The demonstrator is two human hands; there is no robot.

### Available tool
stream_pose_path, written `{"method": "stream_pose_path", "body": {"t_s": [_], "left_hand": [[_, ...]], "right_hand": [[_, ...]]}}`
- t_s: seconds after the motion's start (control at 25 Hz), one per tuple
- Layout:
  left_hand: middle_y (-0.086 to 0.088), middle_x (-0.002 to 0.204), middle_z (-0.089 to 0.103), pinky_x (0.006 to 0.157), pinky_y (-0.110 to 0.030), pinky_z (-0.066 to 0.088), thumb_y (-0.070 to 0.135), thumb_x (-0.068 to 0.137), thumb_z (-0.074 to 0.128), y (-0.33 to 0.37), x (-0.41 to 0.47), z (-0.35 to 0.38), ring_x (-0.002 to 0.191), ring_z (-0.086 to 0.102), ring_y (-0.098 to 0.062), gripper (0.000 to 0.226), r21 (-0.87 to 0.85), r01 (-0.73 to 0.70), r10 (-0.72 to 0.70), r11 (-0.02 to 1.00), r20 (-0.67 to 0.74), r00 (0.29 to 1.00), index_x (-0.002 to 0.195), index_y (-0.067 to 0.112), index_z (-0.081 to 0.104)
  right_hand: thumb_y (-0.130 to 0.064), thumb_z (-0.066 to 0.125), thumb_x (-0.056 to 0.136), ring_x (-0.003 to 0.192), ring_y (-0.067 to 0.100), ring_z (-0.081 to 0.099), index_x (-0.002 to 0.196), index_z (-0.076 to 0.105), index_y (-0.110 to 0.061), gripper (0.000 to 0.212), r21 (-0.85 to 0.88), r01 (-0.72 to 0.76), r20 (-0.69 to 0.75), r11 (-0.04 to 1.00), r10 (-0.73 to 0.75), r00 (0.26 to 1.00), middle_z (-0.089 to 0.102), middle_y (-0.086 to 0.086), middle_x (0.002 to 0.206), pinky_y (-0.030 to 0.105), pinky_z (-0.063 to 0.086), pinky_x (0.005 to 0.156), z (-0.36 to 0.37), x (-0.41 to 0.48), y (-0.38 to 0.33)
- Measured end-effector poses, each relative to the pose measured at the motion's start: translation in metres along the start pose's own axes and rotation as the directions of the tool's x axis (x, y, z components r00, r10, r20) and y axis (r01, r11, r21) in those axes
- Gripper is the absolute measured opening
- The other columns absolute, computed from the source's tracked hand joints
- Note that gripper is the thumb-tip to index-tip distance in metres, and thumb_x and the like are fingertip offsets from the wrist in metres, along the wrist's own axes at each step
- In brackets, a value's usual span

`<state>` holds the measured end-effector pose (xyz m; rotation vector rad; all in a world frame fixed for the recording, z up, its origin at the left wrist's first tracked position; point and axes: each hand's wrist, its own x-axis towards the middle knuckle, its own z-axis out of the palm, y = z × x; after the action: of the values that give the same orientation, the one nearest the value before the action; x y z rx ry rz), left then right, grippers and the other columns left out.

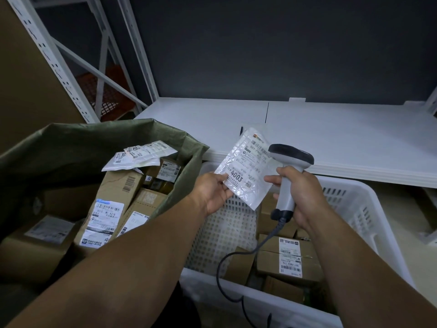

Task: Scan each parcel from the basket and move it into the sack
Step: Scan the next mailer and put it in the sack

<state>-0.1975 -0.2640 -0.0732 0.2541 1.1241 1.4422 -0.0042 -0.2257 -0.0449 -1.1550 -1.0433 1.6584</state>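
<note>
Pinching the flat white parcel by its lower left corner, my left hand has the thumb on top beside the printed "4003" and the fingers curled underneath. The parcel is tilted, label facing up at me, and it hangs in the air over the far left corner of the white basket – between the sack and the scanner. My right hand is wrapped round the scanner's grey grip, fingers closed on it, with one finger stretched out toward the parcel's right edge; I cannot tell whether it touches. The scanner's dark-topped head sits just beside the parcel's upper right side, and its black cable loops down over the basket's perforated wall and out of sight at the bottom. Inside the basket, under my right forearm, lie brown cardboard boxes, one with its label turned toward me. To my left the green woven sack stands open, well filled with labelled cartons, and a couple of white mailers rest on top near its far edge. Behind the basket runs a white shelf board – bare metal uprights rise at the left, with an orange crate behind them in the shadow.
</note>
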Motion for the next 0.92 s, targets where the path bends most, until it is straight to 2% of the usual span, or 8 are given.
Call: {"method": "stream_pose_path", "body": {"t_s": [0.12, 0.28, 0.4, 0.52, 0.64, 0.76, 0.84, 0.92], "left_hand": [[-0.025, 0.122, 0.070, 0.088, -0.049, 0.061, -0.003, 0.105, 0.040, 0.002, 0.002, -0.003, 0.113, 0.070, -0.036, 0.033, -0.038, -0.015, 0.014, 0.999, -0.019, 1.000, 0.134, -0.009, 0.052], [-0.029, 0.122, 0.069, 0.084, -0.048, 0.063, -0.005, 0.105, 0.038, 0.000, 0.000, 0.000, 0.111, 0.070, -0.038, 0.032, -0.078, -0.014, 0.015, 0.997, 0.018, 1.000, 0.134, -0.011, 0.051], [-0.029, 0.126, 0.067, 0.083, -0.046, 0.063, -0.005, 0.105, 0.036, -0.001, -0.002, 0.001, 0.115, 0.068, -0.038, 0.033, -0.068, 0.012, -0.007, 0.998, 0.066, 0.998, 0.134, -0.008, 0.051], [-0.022, 0.129, 0.067, 0.084, -0.042, 0.063, -0.011, 0.099, 0.042, -0.003, -0.001, -0.004, 0.119, 0.066, -0.036, 0.039, 0.122, 0.018, -0.024, 0.992, 0.046, 0.999, 0.136, -0.001, 0.050], [-0.021, 0.130, 0.067, 0.088, -0.041, 0.059, -0.011, 0.091, 0.046, 0.000, -0.002, -0.009, 0.115, 0.066, -0.034, 0.041, 0.271, 0.018, -0.028, 0.962, 0.036, 0.999, 0.129, 0.004, 0.054], [-0.019, 0.119, 0.073, 0.078, -0.039, 0.059, 0.009, 0.098, 0.053, 0.005, -0.003, -0.009, 0.099, 0.072, -0.030, 0.026, 0.297, -0.004, -0.020, 0.955, 0.078, 0.997, 0.120, 0.003, 0.065], [-0.017, 0.114, 0.075, 0.071, -0.038, 0.061, 0.018, 0.101, 0.059, 0.006, 0.000, -0.011, 0.095, 0.075, -0.029, 0.027, 0.308, -0.018, 0.001, 0.951, 0.056, 0.998, 0.122, 0.002, 0.066], [-0.017, 0.112, 0.076, 0.075, -0.041, 0.061, 0.014, 0.100, 0.062, 0.005, 0.003, -0.014, 0.099, 0.075, -0.032, 0.027, 0.309, -0.024, 0.017, 0.951, 0.026, 1.000, 0.125, 0.004, 0.065]], "right_hand": [[-0.017, 0.062, 0.096, 0.076, 0.018, 0.068, 0.102, 0.066, -0.013, 0.008, 0.000, -0.003, 0.007, 1.000, 0.003, 1.000, 0.079, 0.009, 0.087, 0.034, 0.049, 0.064, -0.001, 0.001, 0.000], [-0.015, 0.063, 0.095, 0.069, 0.018, 0.073, 0.110, 0.064, -0.008, 0.017, 0.055, -0.063, 0.043, 0.996, 0.061, 0.997, 0.079, 0.014, 0.094, 0.031, 0.055, 0.053, 0.004, 0.002, 0.001], [-0.013, 0.063, 0.095, 0.085, 0.033, 0.073, 0.116, 0.062, 0.000, 0.025, 0.115, -0.086, 0.043, 0.990, 0.082, 0.996, 0.077, 0.021, 0.099, 0.049, 0.064, 0.069, 0.008, 0.003, 0.002], [-0.011, 0.063, 0.095, 0.085, 0.035, 0.073, 0.114, 0.063, -0.002, 0.021, 0.118, -0.052, 0.009, 0.992, 0.051, 0.999, 0.077, 0.021, 0.098, 0.056, 0.062, 0.078, 0.007, 0.004, 0.001], [-0.010, 0.063, 0.096, 0.079, 0.028, 0.073, 0.108, 0.066, -0.006, 0.014, 0.032, 0.007, -0.028, 0.999, -0.006, 1.000, 0.077, 0.017, 0.093, 0.044, 0.061, 0.072, 0.003, 0.003, -0.001], [-0.011, 0.064, 0.095, 0.074, 0.022, 0.070, 0.099, 0.067, -0.009, 0.006, -0.093, 0.050, -0.031, 0.994, -0.053, 0.998, 0.078, 0.010, 0.085, 0.033, 0.054, 0.066, 0.000, 0.003, 0.001], [-0.014, 0.065, 0.094, 0.080, 0.023, 0.071, 0.096, 0.069, -0.010, 0.006, -0.156, 0.067, -0.013, 0.986, -0.069, 0.998, 0.079, 0.005, 0.082, 0.033, 0.053, 0.071, -0.001, 0.004, 0.002], [-0.015, 0.066, 0.093, 0.088, 0.026, 0.072, 0.098, 0.070, -0.009, 0.009, -0.189, 0.066, -0.007, 0.980, -0.069, 0.998, 0.079, 0.002, 0.083, 0.038, 0.055, 0.080, -0.001, 0.005, 0.005]]}}
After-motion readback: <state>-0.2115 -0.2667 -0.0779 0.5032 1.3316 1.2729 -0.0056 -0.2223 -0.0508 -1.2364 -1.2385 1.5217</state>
